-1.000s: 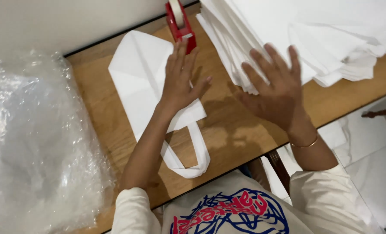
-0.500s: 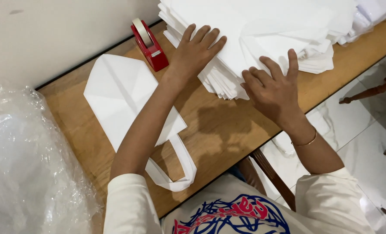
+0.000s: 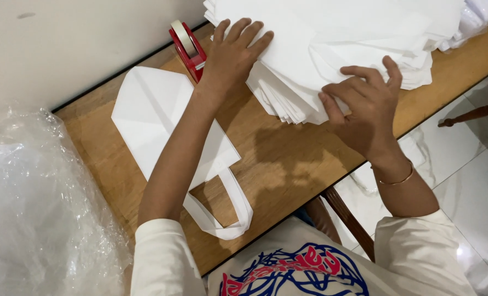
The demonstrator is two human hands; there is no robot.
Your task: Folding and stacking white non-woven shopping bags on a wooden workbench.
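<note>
A thick stack of folded white bags [image 3: 342, 38] lies at the far right of the wooden table [image 3: 288, 159]. My left hand [image 3: 233, 55] rests flat on the stack's left corner, fingers spread. My right hand [image 3: 364, 107] pinches the near edge of the stack, fingers curled over the top sheets, thumb under them. A single folded white bag [image 3: 162, 126] with looped handles lies on the table under my left forearm. A red tape dispenser [image 3: 186, 46] stands just left of my left hand.
A large heap of clear crinkled plastic wrap [image 3: 41, 214] fills the left side. A pale wall [image 3: 79, 38] runs behind the table. White tiled floor [image 3: 463, 181] and a dark wooden chair part [image 3: 345, 219] show beyond the table's near edge.
Both hands moved from the bare table and the single bag up onto the white stack. My right hand's fingers went from spread to curled on the stack's edge.
</note>
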